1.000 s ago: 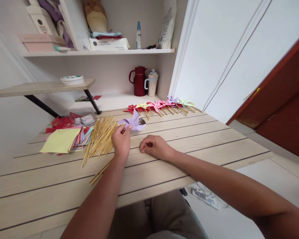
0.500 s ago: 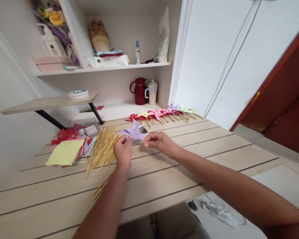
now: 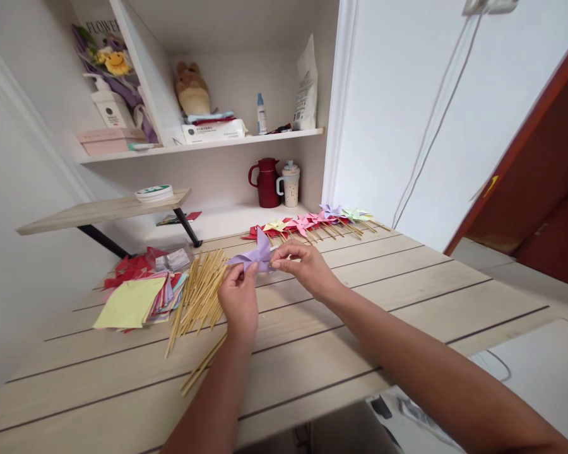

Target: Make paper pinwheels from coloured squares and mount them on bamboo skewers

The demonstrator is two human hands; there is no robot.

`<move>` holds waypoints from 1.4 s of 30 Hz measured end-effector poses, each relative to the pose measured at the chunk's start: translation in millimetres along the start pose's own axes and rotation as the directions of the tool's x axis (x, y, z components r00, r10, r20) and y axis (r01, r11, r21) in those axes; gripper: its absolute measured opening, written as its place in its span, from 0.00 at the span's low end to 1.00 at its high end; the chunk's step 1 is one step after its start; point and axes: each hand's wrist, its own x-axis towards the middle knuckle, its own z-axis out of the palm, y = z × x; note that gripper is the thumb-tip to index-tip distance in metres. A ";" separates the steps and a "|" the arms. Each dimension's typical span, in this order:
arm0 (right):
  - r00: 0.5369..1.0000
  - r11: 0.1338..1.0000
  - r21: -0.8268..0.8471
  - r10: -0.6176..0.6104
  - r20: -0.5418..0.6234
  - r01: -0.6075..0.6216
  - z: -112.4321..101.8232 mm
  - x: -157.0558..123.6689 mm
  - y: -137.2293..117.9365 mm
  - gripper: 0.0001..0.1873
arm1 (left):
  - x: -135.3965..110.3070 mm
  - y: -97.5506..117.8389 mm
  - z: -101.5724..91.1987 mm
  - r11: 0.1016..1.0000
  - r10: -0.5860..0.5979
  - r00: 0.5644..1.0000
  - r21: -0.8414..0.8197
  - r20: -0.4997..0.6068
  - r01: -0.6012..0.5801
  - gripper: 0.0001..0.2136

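Observation:
A purple paper pinwheel [image 3: 253, 255] is pinched between the thumb and fingers of my left hand [image 3: 240, 296], just above the table. My right hand [image 3: 303, 263] is at the pinwheel's right side, thumb and fingertips pressed together; what they hold, if anything, is too small to make out. Left of my hands lies a loose heap of thin wooden sticks [image 3: 201, 293]. Beside it sits a stack of coloured paper squares with a yellow sheet [image 3: 130, 302] on top.
Several pinwheels on sticks [image 3: 307, 223] lie in a row at the table's back. A small raised wooden shelf [image 3: 99, 208] stands at the back left, red paper [image 3: 132, 268] below it. A dark red jug [image 3: 267, 184] and a cup [image 3: 291, 186] stand behind.
My right hand has moved in from just right of the pinwheel to its edge. My left hand keeps its pinch on the pinwheel. The view has tilted up slightly.

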 end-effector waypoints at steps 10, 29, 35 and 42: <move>0.999 0.997 0.070 0.021 -0.032 -0.019 -0.1 -10.1 1.5 0.06 | -6.5 11.3 2.4 0.986 0.134 0.989 0.093 0.069 -0.140 0.09; 0.991 0.939 0.316 0.132 0.023 -0.133 7.8 -15.6 -1.6 0.09 | -11.0 18.4 4.7 0.974 0.182 0.982 0.126 0.047 -0.186 0.07; 0.991 0.945 0.302 0.132 -0.004 -0.124 9.5 -15.9 -1.5 0.09 | -12.8 20.3 5.0 0.970 0.192 0.980 0.142 0.043 -0.196 0.07; 0.988 0.935 0.326 0.153 -0.028 -0.136 11.4 -16.1 -0.4 0.10 | -13.3 20.2 5.3 0.967 0.211 0.977 0.136 0.042 -0.215 0.06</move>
